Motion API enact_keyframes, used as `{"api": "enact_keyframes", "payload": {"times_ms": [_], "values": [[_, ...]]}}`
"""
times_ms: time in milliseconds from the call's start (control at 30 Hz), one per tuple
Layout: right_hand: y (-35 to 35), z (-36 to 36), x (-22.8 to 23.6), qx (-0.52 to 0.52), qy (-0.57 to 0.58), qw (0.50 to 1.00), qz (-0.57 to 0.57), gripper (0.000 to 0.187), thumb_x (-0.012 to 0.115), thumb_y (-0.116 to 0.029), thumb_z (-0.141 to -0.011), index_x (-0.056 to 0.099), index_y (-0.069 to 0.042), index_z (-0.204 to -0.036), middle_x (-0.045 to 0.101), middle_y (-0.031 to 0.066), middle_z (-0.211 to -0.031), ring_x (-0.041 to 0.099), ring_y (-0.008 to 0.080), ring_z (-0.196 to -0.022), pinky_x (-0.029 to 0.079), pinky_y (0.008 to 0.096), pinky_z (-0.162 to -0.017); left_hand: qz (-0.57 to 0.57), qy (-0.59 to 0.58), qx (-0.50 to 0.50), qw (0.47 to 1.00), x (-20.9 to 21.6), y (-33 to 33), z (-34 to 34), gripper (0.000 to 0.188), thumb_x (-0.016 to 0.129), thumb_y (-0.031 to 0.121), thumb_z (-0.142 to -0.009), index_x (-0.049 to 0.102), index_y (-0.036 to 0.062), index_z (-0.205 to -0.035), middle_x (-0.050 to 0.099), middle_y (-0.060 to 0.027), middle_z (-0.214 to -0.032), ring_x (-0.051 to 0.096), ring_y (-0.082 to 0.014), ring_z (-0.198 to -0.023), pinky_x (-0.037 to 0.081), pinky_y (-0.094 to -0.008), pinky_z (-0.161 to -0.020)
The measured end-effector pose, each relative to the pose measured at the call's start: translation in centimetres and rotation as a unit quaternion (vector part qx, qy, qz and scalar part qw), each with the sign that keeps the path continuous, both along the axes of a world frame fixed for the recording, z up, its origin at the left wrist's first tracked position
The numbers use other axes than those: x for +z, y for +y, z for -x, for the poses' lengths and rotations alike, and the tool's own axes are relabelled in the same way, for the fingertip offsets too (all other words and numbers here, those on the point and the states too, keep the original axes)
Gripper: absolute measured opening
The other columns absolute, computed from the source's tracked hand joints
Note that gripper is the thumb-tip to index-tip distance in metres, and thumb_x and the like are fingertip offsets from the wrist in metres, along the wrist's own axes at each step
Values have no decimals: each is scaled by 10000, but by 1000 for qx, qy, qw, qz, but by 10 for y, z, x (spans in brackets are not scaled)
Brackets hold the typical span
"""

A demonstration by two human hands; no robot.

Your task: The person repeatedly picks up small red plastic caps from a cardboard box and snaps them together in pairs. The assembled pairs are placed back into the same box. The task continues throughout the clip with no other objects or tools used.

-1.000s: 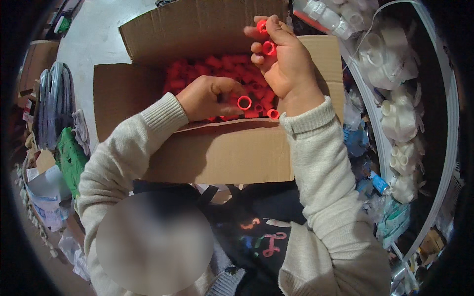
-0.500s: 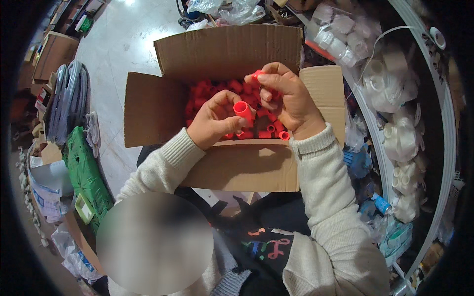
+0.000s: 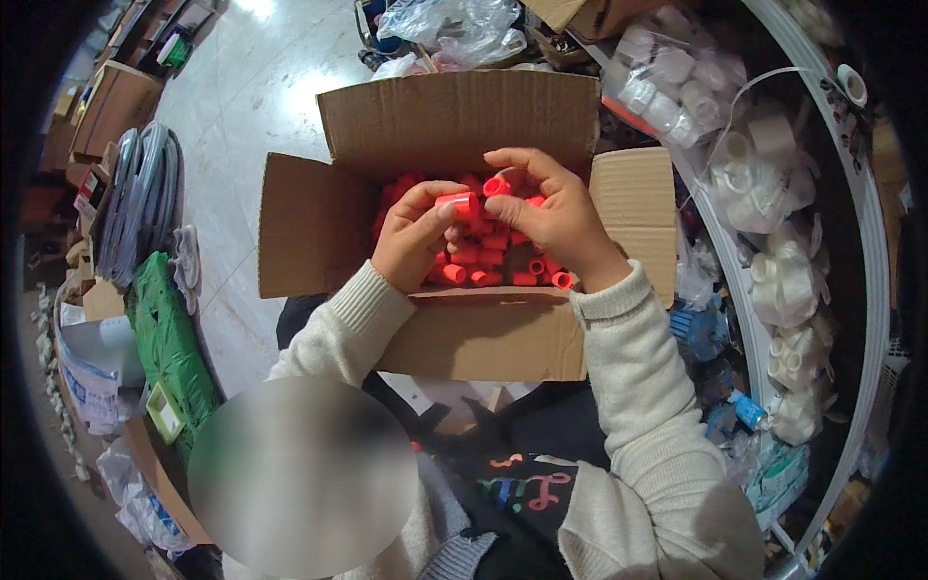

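Observation:
Above an opened cardboard box full of red plastic pipe fittings, both my hands are raised close together. My left hand grips a short red tubular pipe fitting between thumb and fingers, tilted with its open end to the right. Just right of it, my right hand has a smaller red fitting at its thumb tip, with the index finger arched above. The lower fingers of the right hand are partly hidden behind its thumb. A small gap seems to separate the two fittings.
The box flaps are folded outward. On the right, a metal rack has bags of white fittings beside it. To the left lie coiled grey hoses and a green bag. Clear plastic bags lie beyond the box.
My left hand has turned its fitting from facing up toward me to pointing rightward. My right hand has come lower, its fitting nearer the left one. The whole view has shifted slightly.

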State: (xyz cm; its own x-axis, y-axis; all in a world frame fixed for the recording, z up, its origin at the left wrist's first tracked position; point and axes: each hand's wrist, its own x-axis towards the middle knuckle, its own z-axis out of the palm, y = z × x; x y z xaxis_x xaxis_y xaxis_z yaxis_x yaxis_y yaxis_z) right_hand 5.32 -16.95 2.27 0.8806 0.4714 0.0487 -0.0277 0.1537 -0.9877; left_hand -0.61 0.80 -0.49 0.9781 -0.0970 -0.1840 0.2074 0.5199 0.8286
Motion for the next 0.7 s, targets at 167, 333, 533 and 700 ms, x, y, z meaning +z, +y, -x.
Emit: {"api": "enact_keyframes", "payload": {"times_ms": [167, 333, 533, 700], "values": [[-3, -3, -8, 38, -50, 994, 91, 284, 702, -76, -719, 613, -18, -983, 623, 69, -852, 571, 86, -748, 492, 232, -651, -20, 13, 17, 1000, 4, 1, -1, 231, 571, 179, -852, 553, 30, -1027, 566, 4, -811, 490, -51, -649, 444, -211, -576], [0, 3, -2, 6, -84, 995, 61, 200, 692, -60, -718, 635, -3, -901, 643, 82, -850, 603, 115, -736, 496, 240, -635, -115, 1, 21, 993, -3, 0, 0, 246, 557, 215, -865, 565, 21, -1016, 568, 6, -810, 479, -43, -641, 442, -202, -569], [2, 3, -3, -2, -141, 988, 59, 198, 662, -22, -719, 631, 0, -913, 644, 108, -862, 618, 161, -782, 487, 255, -686, -75, 24, 28, 996, 0, -4, -1, 247, 529, 227, -884, 565, 22, -1017, 567, 7, -791, 479, -40, -627, 434, -186, -544], [3, 3, -5, 3, -127, 991, 53, 206, 655, -10, -713, 626, 0, -916, 642, 117, -868, 620, 184, -808, 480, 266, -715, -100, 30, 31, 994, -5, -2, -1, 243, 520, 234, -890, 567, 32, -1015, 565, 10, -763, 478, -37, -596, 418, -182, -518]]}}
